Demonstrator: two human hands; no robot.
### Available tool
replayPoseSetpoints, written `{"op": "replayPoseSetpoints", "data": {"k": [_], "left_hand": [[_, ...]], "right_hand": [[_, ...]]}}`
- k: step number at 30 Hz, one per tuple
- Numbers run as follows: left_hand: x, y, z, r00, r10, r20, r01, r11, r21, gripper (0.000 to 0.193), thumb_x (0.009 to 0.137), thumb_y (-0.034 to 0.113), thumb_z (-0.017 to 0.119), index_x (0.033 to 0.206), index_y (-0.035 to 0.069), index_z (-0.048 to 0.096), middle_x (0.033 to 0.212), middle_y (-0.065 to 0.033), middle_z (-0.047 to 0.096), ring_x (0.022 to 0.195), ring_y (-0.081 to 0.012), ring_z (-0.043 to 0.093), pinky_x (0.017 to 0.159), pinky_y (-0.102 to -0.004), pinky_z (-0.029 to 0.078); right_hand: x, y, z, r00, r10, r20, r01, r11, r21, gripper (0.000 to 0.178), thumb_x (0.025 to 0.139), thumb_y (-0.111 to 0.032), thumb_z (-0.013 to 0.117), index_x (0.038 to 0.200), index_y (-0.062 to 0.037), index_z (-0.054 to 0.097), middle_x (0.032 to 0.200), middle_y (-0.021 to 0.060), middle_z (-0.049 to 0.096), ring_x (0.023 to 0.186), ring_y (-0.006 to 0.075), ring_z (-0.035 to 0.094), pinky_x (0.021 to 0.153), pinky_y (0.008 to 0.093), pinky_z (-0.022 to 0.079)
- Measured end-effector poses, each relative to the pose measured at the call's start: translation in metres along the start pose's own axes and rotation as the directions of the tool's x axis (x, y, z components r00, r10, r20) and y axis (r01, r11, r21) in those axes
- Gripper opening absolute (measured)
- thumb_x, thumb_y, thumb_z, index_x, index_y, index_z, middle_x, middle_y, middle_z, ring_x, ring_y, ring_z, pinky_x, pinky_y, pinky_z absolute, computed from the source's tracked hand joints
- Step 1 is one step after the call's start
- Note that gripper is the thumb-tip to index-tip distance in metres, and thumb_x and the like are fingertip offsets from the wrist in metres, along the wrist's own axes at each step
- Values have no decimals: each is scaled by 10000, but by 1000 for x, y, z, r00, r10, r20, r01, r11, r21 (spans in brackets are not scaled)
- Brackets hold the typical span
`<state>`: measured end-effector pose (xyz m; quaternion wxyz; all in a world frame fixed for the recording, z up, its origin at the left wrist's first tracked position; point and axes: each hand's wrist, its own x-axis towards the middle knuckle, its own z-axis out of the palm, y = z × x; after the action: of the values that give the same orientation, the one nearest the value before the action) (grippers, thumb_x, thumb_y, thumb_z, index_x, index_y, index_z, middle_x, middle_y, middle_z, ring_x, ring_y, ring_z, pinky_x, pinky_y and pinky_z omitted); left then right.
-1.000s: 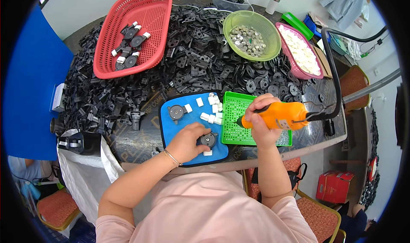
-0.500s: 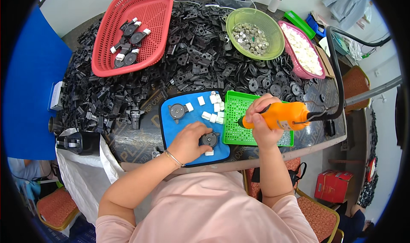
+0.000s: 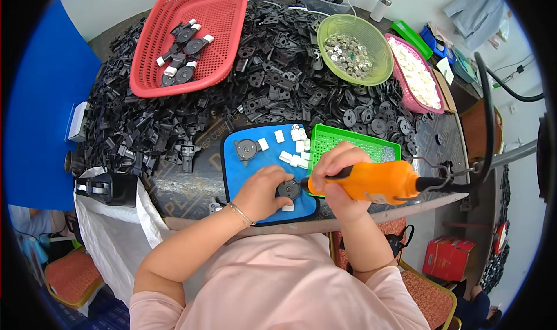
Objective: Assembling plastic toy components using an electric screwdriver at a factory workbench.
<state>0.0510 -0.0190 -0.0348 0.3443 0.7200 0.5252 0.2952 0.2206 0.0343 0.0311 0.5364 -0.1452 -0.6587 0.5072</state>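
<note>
On a blue mat [image 3: 237, 176], my left hand [image 3: 260, 191] has its fingers and thumb closed around a round black plastic part [image 3: 288, 189] with a white tab at its near side. My right hand [image 3: 343, 156] wraps round an orange electric screwdriver [image 3: 383, 182], tilted nearly flat. The driver's dark nose points left and sits at the right edge of the round part; whether its bit touches cannot be seen. Farther up the mat lies a similar black part [image 3: 246, 149] with a white tab. Several loose white caps [image 3: 285, 156] lie along the mat's right side.
A green perforated tray [image 3: 348, 134] with small metal pieces adjoins the mat. Behind are heaped black parts [image 3: 267, 69], a red basket [image 3: 223, 57] of joined parts, a yellow-green bowl [image 3: 328, 31] of metal pieces and a pink basket [image 3: 432, 107] of white pieces. The driver's cable [image 3: 488, 115] hangs at right.
My right hand has brought the screwdriver left and down from above the green tray to the round part. My left hand keeps its hold. The whole view has shifted slightly.
</note>
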Motion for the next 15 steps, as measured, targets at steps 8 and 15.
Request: {"op": "replayPoseSetpoints", "data": {"k": [8, 15], "left_hand": [[0, 1, 0, 1000, -10, -6, 10, 1000, -20, 444, 605, 83, 768, 1011, 17, 600, 934, -132, 577, 915, -329, 547, 807, -376, 446], [3, -4, 3, 1000, 20, -4, -20, 1000, -4, 437, 610, 77, 763, 1011, 15, 604, 935, -132, 575, 918, -330, 546, 805, -376, 447]], "right_hand": [[3, 3, 4, 991, 46, 126, -40, 998, -48, 192, 772, -38, 666, 842, -39, 488, 777, 74, 475, 611, 156, 522, 533, 263, 449], [18, 3, -1, 970, 6, 245, -11, 1000, 19, 199, 743, -63, 698, 832, -50, 521, 804, 83, 523, 657, 148, 534, 575, 241, 460]]}}
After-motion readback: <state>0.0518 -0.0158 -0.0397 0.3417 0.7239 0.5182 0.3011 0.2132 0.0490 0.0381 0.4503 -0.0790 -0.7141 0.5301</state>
